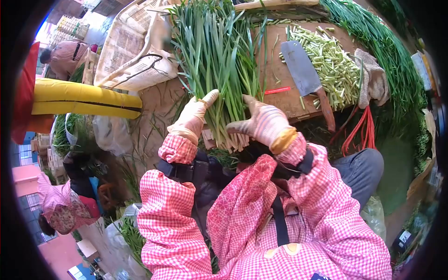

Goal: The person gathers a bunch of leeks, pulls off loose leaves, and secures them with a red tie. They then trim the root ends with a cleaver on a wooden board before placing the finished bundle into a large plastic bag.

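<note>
Left hand (192,116), gloved, fingers extended and nearly flat, pressed against the left flank of a bunch of green stalks (221,70); it steadies the bunch without closing around it. Right hand (263,122), in a striped glove, fingers curled loosely against the right flank of the same bunch near its pale cut ends, thumb pointing left; whether the fingers close fully around any stalks cannot be told. The bunch stands between the two hands, its cut ends at the near edge of a wooden board (280,88), its leaves fanning toward the board's far edge.

On the board, right of the bunch: a short red strip (277,90), then a cleaver (303,70) lying flat, blade toward the far edge, handle toward the near right corner. Beyond the cleaver, a heap of chopped green pieces (331,65) covers the board's right portion. A cloth (373,81) hangs at the right edge, red bands (361,133) trailing below it. A woven basket (135,51) lies off the far left corner, with a yellow bundle (84,99) beside it. Other people, seated low, appear at the left margin.
</note>
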A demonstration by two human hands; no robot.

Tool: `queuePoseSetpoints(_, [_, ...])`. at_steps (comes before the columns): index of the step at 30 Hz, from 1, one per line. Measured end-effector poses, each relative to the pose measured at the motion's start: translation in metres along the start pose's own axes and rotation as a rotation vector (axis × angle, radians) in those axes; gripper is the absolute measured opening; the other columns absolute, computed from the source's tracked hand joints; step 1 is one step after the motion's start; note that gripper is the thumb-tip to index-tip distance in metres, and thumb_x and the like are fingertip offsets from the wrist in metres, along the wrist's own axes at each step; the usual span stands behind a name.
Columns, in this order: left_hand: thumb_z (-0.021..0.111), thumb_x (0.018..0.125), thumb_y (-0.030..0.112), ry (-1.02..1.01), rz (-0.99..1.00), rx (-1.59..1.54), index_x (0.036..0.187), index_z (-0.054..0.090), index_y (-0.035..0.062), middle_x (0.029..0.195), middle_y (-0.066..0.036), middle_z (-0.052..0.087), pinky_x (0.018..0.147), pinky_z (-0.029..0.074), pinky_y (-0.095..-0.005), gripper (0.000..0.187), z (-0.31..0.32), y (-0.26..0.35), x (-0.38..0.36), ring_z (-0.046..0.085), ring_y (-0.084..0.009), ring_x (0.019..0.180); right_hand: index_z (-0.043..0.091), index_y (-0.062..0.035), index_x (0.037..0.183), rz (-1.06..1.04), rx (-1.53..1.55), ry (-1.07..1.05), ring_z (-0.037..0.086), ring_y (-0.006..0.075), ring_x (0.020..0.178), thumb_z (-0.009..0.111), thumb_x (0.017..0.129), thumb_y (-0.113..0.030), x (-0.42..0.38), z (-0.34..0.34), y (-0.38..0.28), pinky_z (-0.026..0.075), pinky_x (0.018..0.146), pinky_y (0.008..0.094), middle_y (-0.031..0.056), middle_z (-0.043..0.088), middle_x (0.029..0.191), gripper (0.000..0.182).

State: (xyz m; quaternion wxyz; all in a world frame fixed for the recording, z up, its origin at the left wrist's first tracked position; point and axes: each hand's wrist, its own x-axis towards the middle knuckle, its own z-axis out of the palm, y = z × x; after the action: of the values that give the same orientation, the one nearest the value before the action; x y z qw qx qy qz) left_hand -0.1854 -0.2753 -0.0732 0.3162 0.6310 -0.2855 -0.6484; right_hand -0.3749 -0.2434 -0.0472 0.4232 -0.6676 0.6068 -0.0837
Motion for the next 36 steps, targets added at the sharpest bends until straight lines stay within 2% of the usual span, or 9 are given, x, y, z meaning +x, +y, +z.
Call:
queuePoseSetpoints(6, [0.064,0.083,0.027,0.031,0.076,0.043,0.109,0.056,0.0120,0.096,-0.001,0.064,0.072,0.051,-0.0424,0.032,0.000,-0.002,0.005,0.062,-0.0187,0.084,0.067,-0.0155,0.093,-0.490,-0.195,-0.051,0.064,0.0293,0.075,0.059,0.077,-0.020,-0.054,0.015,0.018,0.052,0.063,0.0384,0.0104,0.066,0.084,0.018])
queuePoseSetpoints(8, [0.064,0.083,0.025,0.059,0.088,0.079,0.115,0.053,0.0101,0.104,-0.003,0.061,0.079,0.048,-0.0415,0.038,0.008,0.002,-0.008,0.058,-0.0179,0.092,0.064,-0.0080,0.091,-0.262,-0.561,-0.777,0.063,0.0243,0.072,0.065,0.071,-0.024,-0.050,0.051,-0.007,0.051,0.065,0.0332,0.0083,0.065,0.079,0.026])
queuePoseSetpoints(17, [0.065,0.082,0.026,0.064,0.162,-0.041,0.119,0.050,0.0072,0.106,-0.006,0.059,0.076,0.050,-0.0359,0.044,0.014,-0.011,-0.006,0.059,-0.0207,0.091,0.065,-0.0084,0.096,-0.752,0.235,-0.490,0.064,0.0120,0.067,0.061,0.081,-0.024,-0.041,0.042,0.018,0.052,0.063,0.0305,0.0058,0.066,0.076,0.022])
queuePoseSetpoints(20, [0.064,0.083,0.025,0.073,0.161,-0.131,0.118,0.050,0.0065,0.106,-0.007,0.059,0.079,0.049,-0.0391,0.042,0.010,-0.019,0.000,0.058,-0.0223,0.093,0.064,-0.0066,0.098,-0.095,0.668,-0.475,0.063,0.0137,0.063,0.061,0.083,-0.026,-0.033,0.019,0.005,0.051,0.059,0.0255,0.0032,0.066,0.074,0.025])
queuePoseSetpoints(24, [0.066,0.082,0.025,-0.022,0.104,-0.300,0.123,0.047,0.0104,0.109,-0.003,0.056,0.079,0.048,-0.0345,0.048,0.001,-0.017,0.002,0.055,-0.0183,0.097,0.064,-0.0074,0.101,-0.258,0.215,-0.434,0.062,0.0115,0.068,0.064,0.081,-0.027,-0.005,0.017,0.005,0.051,0.063,0.0262,0.0042,0.066,0.077,0.028])
queuePoseSetpoints(27, [0.059,0.082,0.045,-0.009,0.028,-0.286,0.122,0.047,0.0103,0.119,-0.008,0.052,0.086,0.043,-0.0451,0.055,-0.010,-0.009,-0.012,0.051,-0.0242,0.105,0.064,-0.0092,0.098,-0.085,0.634,-0.559,0.063,0.0163,0.069,0.059,0.083,-0.025,-0.027,0.009,0.013,0.050,0.062,0.0270,0.0033,0.064,0.076,0.022])
queuePoseSetpoints(31, [0.049,0.085,0.054,0.141,-0.032,-0.369,0.132,0.036,0.0092,0.136,-0.011,0.038,0.094,0.034,-0.0507,0.066,-0.023,-0.008,-0.015,0.036,-0.0278,0.124,0.064,-0.0138,0.089,-0.798,0.155,-0.112,0.064,0.0212,0.073,0.062,0.074,-0.027,-0.040,0.024,0.025,0.050,0.064,0.0332,0.0036,0.061,0.072,0.020])
queuePoseSetpoints(35, [0.048,0.089,0.043,0.212,-0.024,-0.469,0.130,0.033,0.0040,0.135,-0.017,0.039,0.094,0.036,-0.0509,0.059,-0.045,-0.027,-0.003,0.035,-0.0329,0.125,0.063,-0.0177,0.100,-0.433,-0.328,-0.746,0.061,0.0288,0.092,0.045,0.084,-0.029,-0.042,0.074,-0.009,0.046,0.082,0.0399,0.0089,0.063,0.102,0.026])
queuePoseSetpoints(36, [0.048,0.090,0.040,0.227,-0.020,-0.474,0.129,0.034,0.0031,0.134,-0.018,0.040,0.094,0.037,-0.0507,0.056,-0.050,-0.034,-0.002,0.036,-0.0334,0.124,0.060,-0.0165,0.103,-0.476,-0.329,-0.568,0.061,0.0289,0.088,0.049,0.083,-0.026,-0.033,0.089,0.000,0.047,0.077,0.0397,0.0100,0.063,0.097,0.024])
